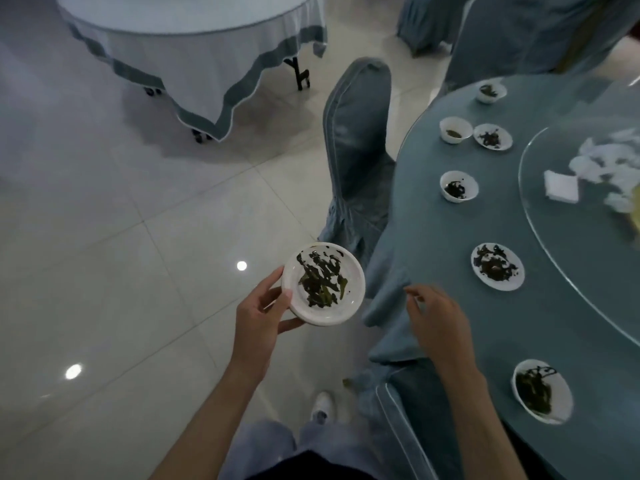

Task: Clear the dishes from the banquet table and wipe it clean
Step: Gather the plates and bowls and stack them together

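Soiled dishes line the banquet table edge. Left hand grips a small plate by its rim: light, breakable, probably slick. Right hand hangs loosely curled, empty.

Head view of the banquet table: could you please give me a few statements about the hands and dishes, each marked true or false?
1. The left hand holds a white plate smeared with dark residue. True.
2. The right hand grips a bowl. False: it holds nothing, its fingers loosely curled near the edge of the table.
3. The held plate is above the table. False: it is over the tiled floor, beside the table.
4. On the glass turntable lie white napkins. True.
5. Every dish is off the table. False: several soiled dishes are on it.
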Demonstrator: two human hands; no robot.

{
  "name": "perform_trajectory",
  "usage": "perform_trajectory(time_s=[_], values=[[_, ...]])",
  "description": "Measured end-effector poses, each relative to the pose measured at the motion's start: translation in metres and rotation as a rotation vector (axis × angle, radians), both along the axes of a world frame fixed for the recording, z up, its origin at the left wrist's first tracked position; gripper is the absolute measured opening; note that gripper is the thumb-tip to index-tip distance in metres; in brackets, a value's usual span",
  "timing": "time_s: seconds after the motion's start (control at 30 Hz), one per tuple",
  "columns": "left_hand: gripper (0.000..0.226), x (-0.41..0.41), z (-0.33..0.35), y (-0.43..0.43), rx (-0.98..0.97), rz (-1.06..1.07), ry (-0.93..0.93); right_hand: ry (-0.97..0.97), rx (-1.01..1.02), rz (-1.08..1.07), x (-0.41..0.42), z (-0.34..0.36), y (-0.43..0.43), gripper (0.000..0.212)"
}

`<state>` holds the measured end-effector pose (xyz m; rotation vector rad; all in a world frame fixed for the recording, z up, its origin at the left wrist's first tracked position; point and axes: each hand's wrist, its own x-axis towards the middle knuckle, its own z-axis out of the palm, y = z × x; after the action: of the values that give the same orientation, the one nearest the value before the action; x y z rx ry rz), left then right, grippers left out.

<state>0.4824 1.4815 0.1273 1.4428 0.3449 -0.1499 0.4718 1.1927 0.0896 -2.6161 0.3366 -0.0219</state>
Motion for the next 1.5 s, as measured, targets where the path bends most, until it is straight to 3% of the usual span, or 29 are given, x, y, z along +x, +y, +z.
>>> perform_trajectory(time_s=[0.7, 1.03, 1.37, 1.5], values=[[0.037, 0.353, -0.012, -0.084, -0.045, -0.561, 0.033, 0.055, -0.067, -0.545, 0.196, 0.004, -0.025, 0.021], [0.04, 0.432, -0.029, -0.204, -0.009, -0.722, 0.061, 0.06, 0.017, -0.826, 0.214, -0.043, -0.129, 0.02], [0.042, 0.468, -0.039, -0.321, 0.071, -0.809, 0.068, 0.248, 0.128, -1.09, 0.182, -0.124, -0.244, 0.053], [0.038, 0.477, -0.042, -0.345, 0.097, -0.829, 0.097, 0.288, 0.163, -1.176, 0.177, -0.142, -0.251, 0.048]])
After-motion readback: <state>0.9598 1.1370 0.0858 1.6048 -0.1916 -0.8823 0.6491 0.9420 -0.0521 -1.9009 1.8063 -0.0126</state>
